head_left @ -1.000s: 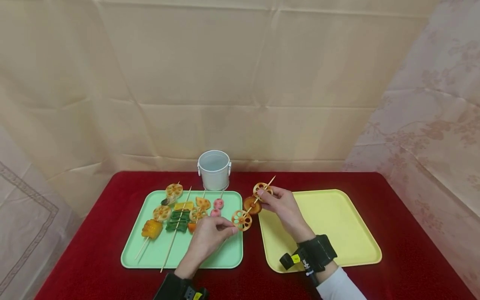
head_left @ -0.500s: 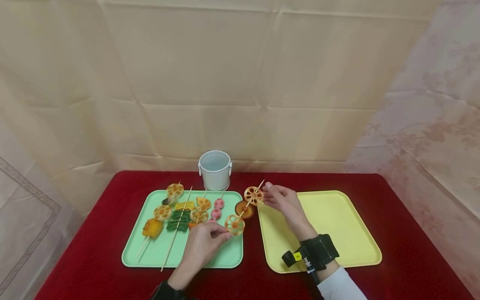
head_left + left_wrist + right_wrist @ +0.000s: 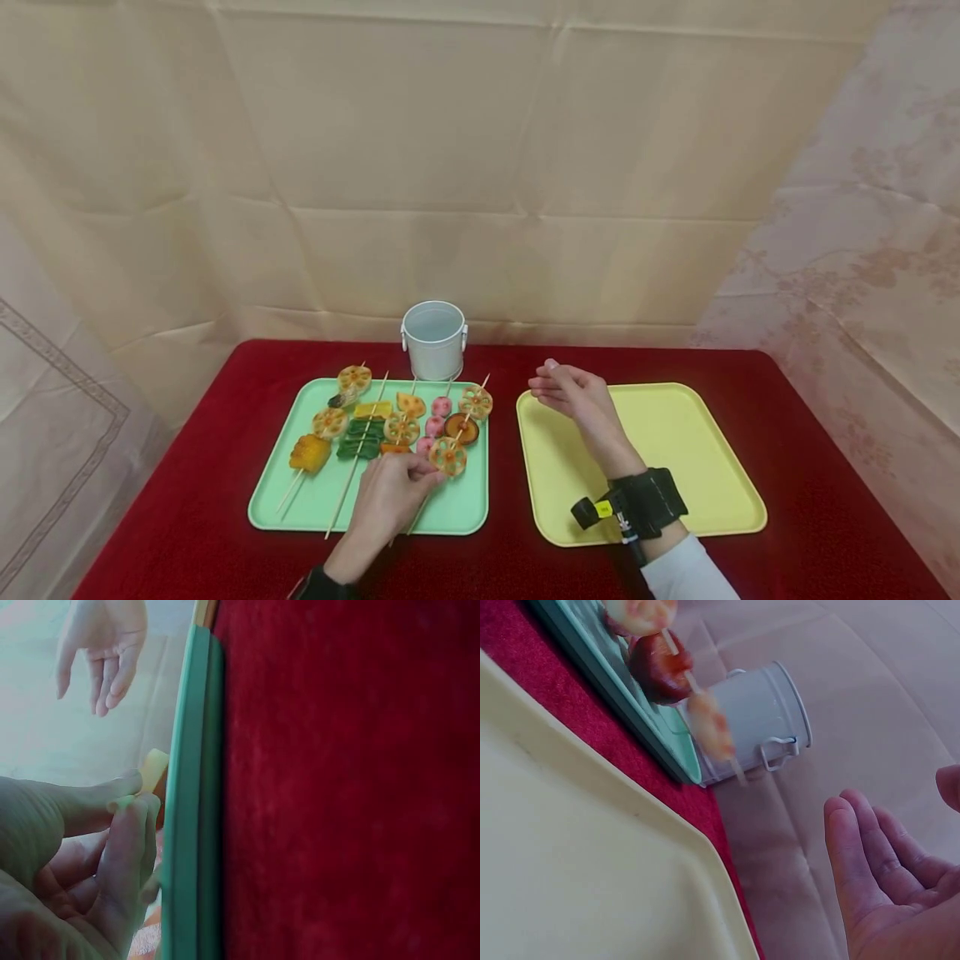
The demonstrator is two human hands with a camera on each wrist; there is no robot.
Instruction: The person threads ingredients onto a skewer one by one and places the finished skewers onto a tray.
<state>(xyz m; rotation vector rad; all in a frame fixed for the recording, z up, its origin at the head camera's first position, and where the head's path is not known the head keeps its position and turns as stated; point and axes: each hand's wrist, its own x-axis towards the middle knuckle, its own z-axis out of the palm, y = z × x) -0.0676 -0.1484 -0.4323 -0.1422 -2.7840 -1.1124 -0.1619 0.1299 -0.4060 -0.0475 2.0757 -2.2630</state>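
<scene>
My left hand (image 3: 390,496) pinches the lower part of a skewer (image 3: 461,430) at the right side of the mint-green tray (image 3: 467,507). Two lotus root slices with a brown mushroom-like round between them are threaded on it. In the right wrist view the same skewer (image 3: 660,669) looks tilted; whether it touches the tray I cannot tell. My right hand (image 3: 581,408) is over the back left corner of the yellow tray (image 3: 675,458), fingers extended and holding nothing. Its straight fingers also show in the right wrist view.
On the green tray lie a corn and lotus skewer (image 3: 309,452), a green vegetable skewer (image 3: 360,437), a lotus and orange-piece skewer (image 3: 402,428) and a pink ball skewer (image 3: 441,407). A white bucket (image 3: 433,346) stands behind. Red cloth (image 3: 502,500) separates the trays.
My right hand has let go of the skewer's upper end and stays over the yellow tray. My left hand has carried the skewer left and down, over the green tray.
</scene>
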